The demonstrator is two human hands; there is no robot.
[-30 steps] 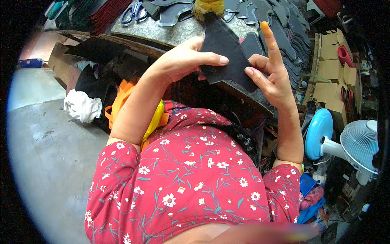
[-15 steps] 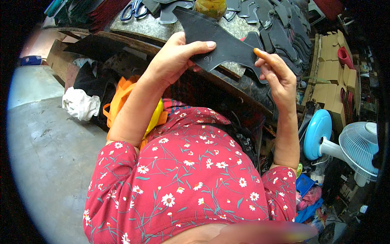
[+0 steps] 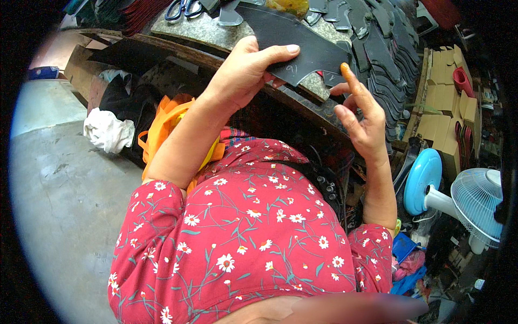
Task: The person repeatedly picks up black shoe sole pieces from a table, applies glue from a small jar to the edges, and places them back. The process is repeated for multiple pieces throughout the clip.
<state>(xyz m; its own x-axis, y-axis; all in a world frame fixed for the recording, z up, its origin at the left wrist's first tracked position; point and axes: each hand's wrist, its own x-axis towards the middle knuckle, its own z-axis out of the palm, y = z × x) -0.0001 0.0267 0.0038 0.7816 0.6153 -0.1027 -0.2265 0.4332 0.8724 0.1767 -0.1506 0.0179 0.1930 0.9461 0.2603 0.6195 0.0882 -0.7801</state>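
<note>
My left hand (image 3: pixel 240 73) pinches a flat black leather-like cut piece (image 3: pixel 302 46) at its near left edge, thumb on top and fingers underneath. Pale handwritten marks show on the piece beside the thumb. My right hand (image 3: pixel 362 110) is at the piece's right end, its fingers apart and nothing in them. Its index fingertip is stained orange-yellow and comes up against or very near the edge; I cannot tell whether it touches. Just beyond the piece stands a jar (image 3: pixel 290 6) with yellowish contents, cut off by the top of the view. A speckled stone slab (image 3: pixel 202 33) lies below.
Dark-handled scissors (image 3: pixel 183 9) rest at the slab's far left. Overlapping black cut pieces (image 3: pixel 386 54) cover the bench's right side. Cardboard boxes (image 3: pixel 440 97) and a blue-and-white fan (image 3: pixel 477 197) stand to the right. An orange bag (image 3: pixel 162 127) and white cloth (image 3: pixel 108 129) are at left.
My right fingers have come away from the right end of the piece and spread, the hand dropping slightly. My left hand and the piece have shifted a little right in the view.
</note>
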